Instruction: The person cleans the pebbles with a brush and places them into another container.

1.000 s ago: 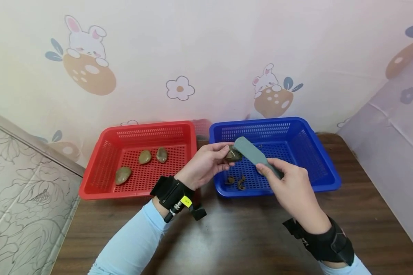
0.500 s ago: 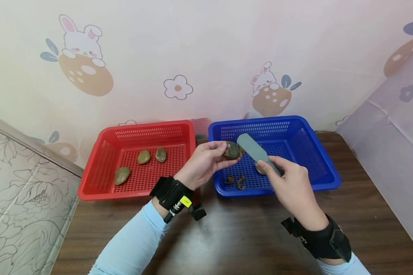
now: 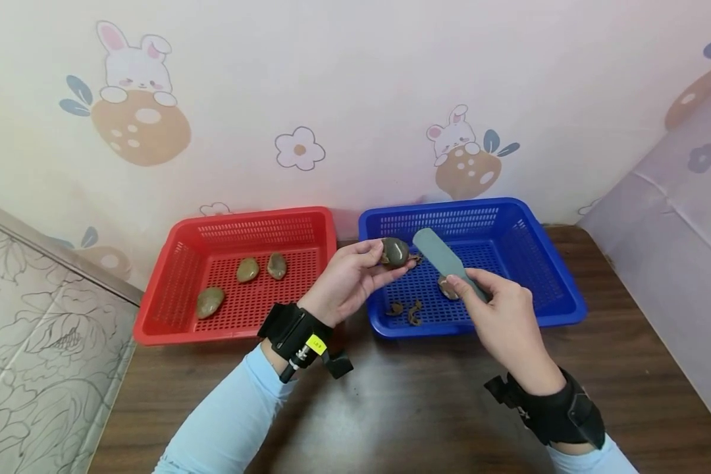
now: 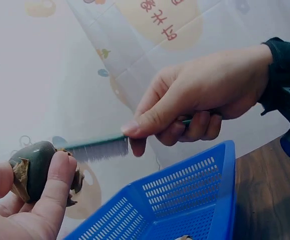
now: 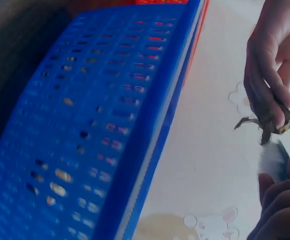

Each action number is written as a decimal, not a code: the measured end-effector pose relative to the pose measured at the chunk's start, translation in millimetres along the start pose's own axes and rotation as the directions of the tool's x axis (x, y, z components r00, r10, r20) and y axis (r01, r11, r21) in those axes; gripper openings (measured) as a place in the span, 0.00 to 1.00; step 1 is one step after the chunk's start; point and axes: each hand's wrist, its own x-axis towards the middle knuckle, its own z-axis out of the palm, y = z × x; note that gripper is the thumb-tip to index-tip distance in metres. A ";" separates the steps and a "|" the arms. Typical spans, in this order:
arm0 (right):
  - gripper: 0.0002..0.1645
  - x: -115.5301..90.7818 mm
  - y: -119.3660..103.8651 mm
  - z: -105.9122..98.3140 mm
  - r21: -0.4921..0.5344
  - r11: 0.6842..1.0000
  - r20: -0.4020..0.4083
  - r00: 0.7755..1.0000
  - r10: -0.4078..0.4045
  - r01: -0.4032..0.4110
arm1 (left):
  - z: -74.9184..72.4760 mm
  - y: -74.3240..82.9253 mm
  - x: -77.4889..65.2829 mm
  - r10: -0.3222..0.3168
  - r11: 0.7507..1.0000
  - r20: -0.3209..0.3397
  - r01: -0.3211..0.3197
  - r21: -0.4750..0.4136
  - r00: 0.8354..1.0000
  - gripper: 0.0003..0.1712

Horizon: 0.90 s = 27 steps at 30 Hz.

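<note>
My left hand point(image 3: 349, 280) grips a smooth dark stone point(image 3: 395, 252) by its edges above the left part of the blue basket point(image 3: 559, 289). Brown, mud-like stuff point(image 4: 20, 175) clings to the stone in the left wrist view, with ragged bits sticking out past the fingers. In my right hand point(image 3: 500, 316) is a brush point(image 3: 438, 253) with a flat green back, its pale bristles point(image 4: 102, 150) facing down. The brush tip points toward the stone, a small gap apart in the head view. Another stone point(image 3: 447, 288) lies in the blue basket, partly behind the right hand.
Brown scraps point(image 3: 415, 314) lie at the front left of the blue basket. Beside it stands a red basket point(image 3: 154, 322) holding three stones, one of them a greenish stone point(image 3: 210, 302). Both baskets sit on a dark wooden table point(image 3: 391, 408) against a patterned wall.
The stone has turned in the left hand, and a smooth grey face now shows upward. The brush has drawn back slightly to the right, away from the stone.
</note>
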 end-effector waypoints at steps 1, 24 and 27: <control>0.26 -0.1 0.3 -0.5 -0.003 1.000 -0.010 1.000 -0.002 0.002 | -0.3 0.2 0.4 0.000 1.000 0.007 0.000 -0.010 1.000 0.23; 0.24 0.6 -1.9 7.1 -0.011 1.000 -0.053 0.999 -0.003 0.003 | -4.6 0.1 -0.5 0.052 0.996 -0.084 -0.045 0.079 0.995 0.21; 0.18 -2.8 -4.5 6.8 0.044 0.998 -0.059 0.998 -0.038 0.041 | -5.2 0.1 0.8 0.062 0.996 -0.078 -0.057 0.062 0.995 0.22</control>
